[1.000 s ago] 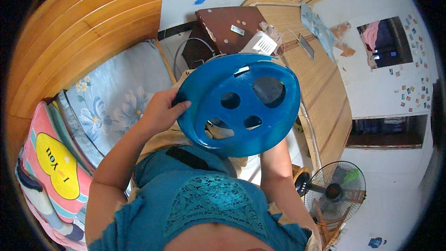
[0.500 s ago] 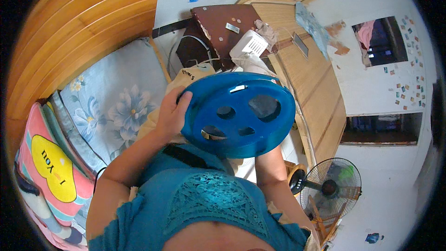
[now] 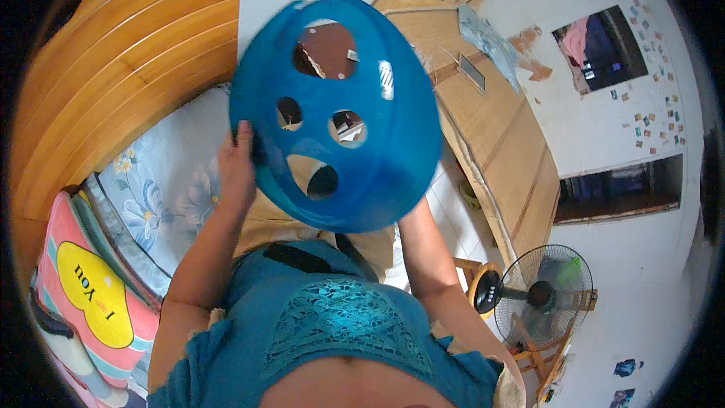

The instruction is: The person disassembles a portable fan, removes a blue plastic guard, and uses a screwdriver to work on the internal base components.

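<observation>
A large blue plastic shell, rounded and oval with several holes in its face, is held up in front of me. My left hand is closed on its left rim, with the fingertips showing at the edge. My right forearm reaches up behind the shell's lower right side, and that hand is hidden by it. Through the holes I see bits of a brownish-red surface and pale cloth. The exact kind of this blue piece is not clear.
A bed with floral bedding lies to the left, a pink striped pillow nearer. Bamboo matting runs along the right, with a phone-like slab on it. A standing fan is at the lower right.
The blue shell has been raised and moved left, and turned so its holed face shows more fully. My left hand has moved up and left with it.
</observation>
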`<action>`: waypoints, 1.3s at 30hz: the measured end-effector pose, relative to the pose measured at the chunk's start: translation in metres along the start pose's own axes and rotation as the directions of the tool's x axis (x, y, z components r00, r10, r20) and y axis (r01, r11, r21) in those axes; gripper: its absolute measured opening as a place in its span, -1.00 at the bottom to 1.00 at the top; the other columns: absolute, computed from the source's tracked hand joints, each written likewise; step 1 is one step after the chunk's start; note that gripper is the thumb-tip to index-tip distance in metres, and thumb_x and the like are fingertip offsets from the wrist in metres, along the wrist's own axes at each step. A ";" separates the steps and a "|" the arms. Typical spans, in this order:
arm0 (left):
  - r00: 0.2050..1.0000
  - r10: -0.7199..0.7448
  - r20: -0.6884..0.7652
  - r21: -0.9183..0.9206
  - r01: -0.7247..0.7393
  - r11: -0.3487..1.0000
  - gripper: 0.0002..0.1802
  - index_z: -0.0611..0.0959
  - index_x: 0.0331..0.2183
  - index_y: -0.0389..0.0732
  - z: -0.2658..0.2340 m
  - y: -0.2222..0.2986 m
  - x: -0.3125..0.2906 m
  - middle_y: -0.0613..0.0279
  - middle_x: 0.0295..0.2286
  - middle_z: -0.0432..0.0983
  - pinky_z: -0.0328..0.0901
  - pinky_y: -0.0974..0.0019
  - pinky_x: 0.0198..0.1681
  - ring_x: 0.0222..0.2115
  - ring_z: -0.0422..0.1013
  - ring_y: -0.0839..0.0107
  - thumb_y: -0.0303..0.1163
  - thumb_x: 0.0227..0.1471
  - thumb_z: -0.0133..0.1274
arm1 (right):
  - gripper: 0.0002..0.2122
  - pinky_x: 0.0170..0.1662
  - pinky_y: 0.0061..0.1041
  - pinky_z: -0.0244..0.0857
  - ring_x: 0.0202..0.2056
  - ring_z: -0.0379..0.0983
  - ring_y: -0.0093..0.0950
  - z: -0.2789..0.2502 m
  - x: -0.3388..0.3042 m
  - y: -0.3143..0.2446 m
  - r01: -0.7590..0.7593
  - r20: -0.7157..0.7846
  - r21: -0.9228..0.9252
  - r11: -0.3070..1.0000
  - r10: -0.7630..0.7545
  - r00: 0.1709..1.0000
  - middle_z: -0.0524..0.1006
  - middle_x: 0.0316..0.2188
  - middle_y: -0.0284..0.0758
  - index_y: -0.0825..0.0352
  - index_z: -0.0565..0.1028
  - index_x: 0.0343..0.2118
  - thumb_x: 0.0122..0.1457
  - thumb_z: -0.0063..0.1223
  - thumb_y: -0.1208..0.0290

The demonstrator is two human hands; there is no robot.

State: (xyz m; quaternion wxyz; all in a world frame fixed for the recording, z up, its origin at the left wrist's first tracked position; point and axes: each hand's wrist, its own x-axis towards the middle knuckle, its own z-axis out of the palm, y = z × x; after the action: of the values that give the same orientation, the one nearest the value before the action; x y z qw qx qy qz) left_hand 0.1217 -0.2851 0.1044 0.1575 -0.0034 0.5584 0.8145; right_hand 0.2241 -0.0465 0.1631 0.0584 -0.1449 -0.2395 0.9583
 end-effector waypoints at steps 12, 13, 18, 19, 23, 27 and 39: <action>0.990 0.014 -0.143 -0.168 -0.038 0.985 -0.44 0.37 -0.01 -0.34 -0.076 0.001 0.009 0.15 -0.11 0.39 0.27 0.30 -0.07 -0.15 0.34 0.31 -0.07 0.14 -0.09 | -0.71 -0.28 -0.37 0.45 -0.39 0.51 -0.37 0.000 0.000 -0.033 0.077 0.092 0.023 0.997 -0.079 0.993 0.57 -0.41 -0.24 0.31 0.53 -0.32 0.12 -0.05 0.16; 0.990 0.012 -0.137 -0.177 -0.036 0.984 -0.45 0.36 -0.01 -0.35 -0.075 0.002 0.006 0.15 -0.11 0.39 0.27 0.29 -0.07 -0.15 0.35 0.30 -0.08 0.14 -0.09 | -0.71 -0.28 -0.37 0.45 -0.39 0.51 -0.38 -0.001 0.000 -0.036 0.092 0.101 0.015 0.996 -0.093 0.991 0.57 -0.40 -0.24 0.31 0.53 -0.32 0.12 -0.05 0.17; 0.993 -0.030 -0.115 -0.215 0.005 0.977 -0.42 0.32 0.02 -0.36 -0.091 -0.013 0.015 0.07 -0.04 0.35 0.27 0.21 -0.02 -0.09 0.35 0.22 -0.08 0.16 -0.12 | -0.75 -0.29 -0.38 0.45 -0.39 0.51 -0.39 -0.003 0.002 -0.047 0.122 0.108 -0.011 0.992 -0.120 0.987 0.57 -0.40 -0.25 0.32 0.54 -0.33 0.12 -0.03 0.23; 0.995 -0.029 -0.096 -0.225 0.007 0.974 -0.42 0.32 0.02 -0.36 -0.094 -0.016 0.017 0.06 -0.04 0.35 0.27 0.20 -0.02 -0.09 0.35 0.21 -0.08 0.16 -0.12 | -0.76 -0.29 -0.38 0.45 -0.39 0.51 -0.39 -0.004 0.002 -0.048 0.130 0.106 -0.013 0.991 -0.128 0.986 0.57 -0.40 -0.25 0.32 0.54 -0.33 0.11 -0.03 0.24; 0.989 -0.099 -0.112 -0.281 0.064 0.958 -0.44 0.31 0.02 -0.37 -0.099 -0.030 0.023 0.06 -0.05 0.36 0.28 0.19 -0.03 -0.10 0.36 0.22 -0.12 0.17 -0.13 | -0.79 -0.29 -0.38 0.46 -0.39 0.51 -0.39 -0.008 -0.002 -0.053 0.162 0.100 -0.026 0.986 -0.158 0.982 0.57 -0.40 -0.26 0.32 0.54 -0.33 0.11 -0.02 0.29; 0.977 -0.175 -0.120 -0.258 0.140 0.956 -0.49 0.32 0.01 -0.34 -0.112 -0.053 0.033 0.07 -0.07 0.38 0.32 0.19 -0.07 -0.12 0.38 0.23 -0.16 0.16 -0.11 | -0.82 -0.29 -0.39 0.46 -0.38 0.51 -0.40 -0.014 -0.002 -0.055 0.193 0.091 -0.052 0.980 -0.188 0.978 0.58 -0.39 -0.26 0.32 0.55 -0.34 0.10 0.00 0.34; 0.927 -0.324 -0.192 -0.237 0.276 0.931 -0.58 0.38 -0.04 -0.18 -0.092 -0.061 0.033 0.18 -0.10 0.41 0.35 0.18 -0.18 -0.18 0.39 0.25 -0.16 0.13 -0.06 | -0.81 -0.33 -0.42 0.46 -0.39 0.52 -0.43 -0.003 0.000 -0.070 0.190 0.092 -0.010 0.982 -0.188 0.978 0.58 -0.39 -0.28 0.33 0.55 -0.34 0.12 0.00 0.33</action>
State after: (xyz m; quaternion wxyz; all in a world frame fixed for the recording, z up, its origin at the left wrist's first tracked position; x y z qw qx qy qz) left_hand 0.0905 -0.3409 0.0087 0.2145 -0.1987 0.4783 0.8281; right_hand 0.2280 0.0157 0.1942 0.1369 -0.0784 -0.2635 0.9517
